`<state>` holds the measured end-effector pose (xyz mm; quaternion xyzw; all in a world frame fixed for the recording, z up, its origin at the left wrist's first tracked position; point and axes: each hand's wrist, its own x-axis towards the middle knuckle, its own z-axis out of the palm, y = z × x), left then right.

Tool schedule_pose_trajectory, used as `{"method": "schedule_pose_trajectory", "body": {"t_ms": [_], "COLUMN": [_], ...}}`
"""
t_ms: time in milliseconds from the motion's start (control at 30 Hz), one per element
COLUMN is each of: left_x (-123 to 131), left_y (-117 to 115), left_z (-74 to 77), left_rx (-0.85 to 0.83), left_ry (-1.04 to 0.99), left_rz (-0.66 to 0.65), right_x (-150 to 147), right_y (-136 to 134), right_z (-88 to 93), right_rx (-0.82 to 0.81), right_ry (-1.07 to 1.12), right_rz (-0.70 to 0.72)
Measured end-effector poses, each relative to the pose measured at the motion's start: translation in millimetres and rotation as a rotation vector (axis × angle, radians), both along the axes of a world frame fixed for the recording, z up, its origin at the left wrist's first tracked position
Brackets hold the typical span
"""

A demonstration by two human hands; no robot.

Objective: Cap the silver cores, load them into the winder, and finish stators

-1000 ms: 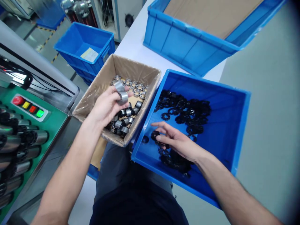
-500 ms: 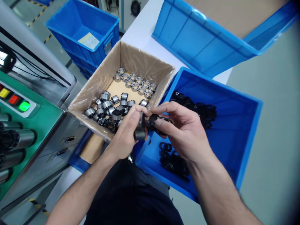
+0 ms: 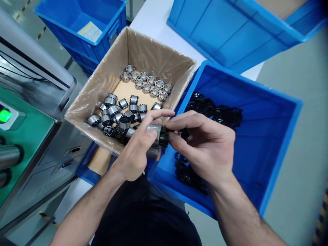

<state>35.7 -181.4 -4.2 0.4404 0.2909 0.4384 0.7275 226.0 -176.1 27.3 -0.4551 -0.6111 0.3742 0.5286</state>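
My left hand (image 3: pixel 137 150) is closed around short metal sleeves (image 3: pixel 154 129), one pinched at the fingertips and another lower in the palm. My right hand (image 3: pixel 205 145) pinches a black toothed plastic ring (image 3: pixel 164 137) and presses it against the end of the upper sleeve. Both hands meet over the near corner between a plastic-lined cardboard box (image 3: pixel 107 78) holding several metal sleeves and a blue bin (image 3: pixel 279 147) holding a heap of black rings (image 3: pixel 217 111).
A green machine panel (image 3: pixel 28 126) with a lit green button (image 3: pixel 4 115) stands at the left. Another blue crate (image 3: pixel 77 20) sits on the floor behind the box, and a large blue bin (image 3: pixel 230 30) lies at the back of the white table.
The left hand brought sleeves out of the cardboard box and the right hand lifted a black ring from the blue bin. They met, and the ring now sits against the sleeve's end.
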Motion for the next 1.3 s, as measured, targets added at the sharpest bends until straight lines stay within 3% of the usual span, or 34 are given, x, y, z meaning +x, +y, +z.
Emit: {"method": "schedule_pose_trajectory", "body": {"t_ms": [233,533,833,1033,1300], "left_x": [-0.8,-7.0,-4.1,-6.0,-4.4], "left_y": [1.3,5.1,-2.3,0.4,-0.3], "left_z": [6.1,8.4,6.4,7.4,7.5], "left_rx": [0.011,-0.006,0.028,0.004,0.058], "left_ry": [0.075,0.118,0.148,0.139,0.14], "left_rz": [-0.027,-0.101,-0.036,-0.09,-0.059], "right_x": [3.9,4.1,1.8,1.7,-1.9], "right_y": [0.2,-3.1,-5.4,-7.9,-10.5], "right_z": [0.6,1.1,4.6,8.0,9.3], "right_rx": [0.167,0.314,0.136,0.264,0.231], "right_ry": [-0.101,-0.27,-0.1,-0.248,-0.243], "right_rz": [0.055,-0.004,0.037,-0.034,-0.077]}}
